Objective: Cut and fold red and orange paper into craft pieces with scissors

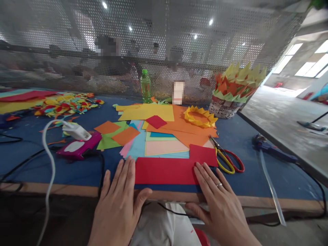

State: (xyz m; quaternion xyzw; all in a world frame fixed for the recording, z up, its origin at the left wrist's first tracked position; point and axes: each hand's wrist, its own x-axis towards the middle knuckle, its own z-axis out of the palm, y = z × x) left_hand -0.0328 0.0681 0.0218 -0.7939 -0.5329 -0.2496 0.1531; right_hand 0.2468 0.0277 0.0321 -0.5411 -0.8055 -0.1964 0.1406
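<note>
A long strip of red paper [165,171] lies flat along the front edge of the blue table. My left hand [119,194] rests at its left end with the fingers stretched out. At the right end, my right hand [215,194] lies with its fingertips over the paper, fingers extended and a ring on one of them. A smaller red paper piece [203,154] sits just behind the strip's right end. Beside it are scissors [229,159] with yellow and red handles. Sheets of pink, orange and yellow paper [150,112] are piled behind the strip.
A glue gun [275,149] with a clear glue stick lies at right. A purple power strip [79,146] with a white plug and cables is at left. Behind are a green bottle [145,87], a folded yellow paper ring [200,118], a paper basket [228,102] and coloured scraps [65,104].
</note>
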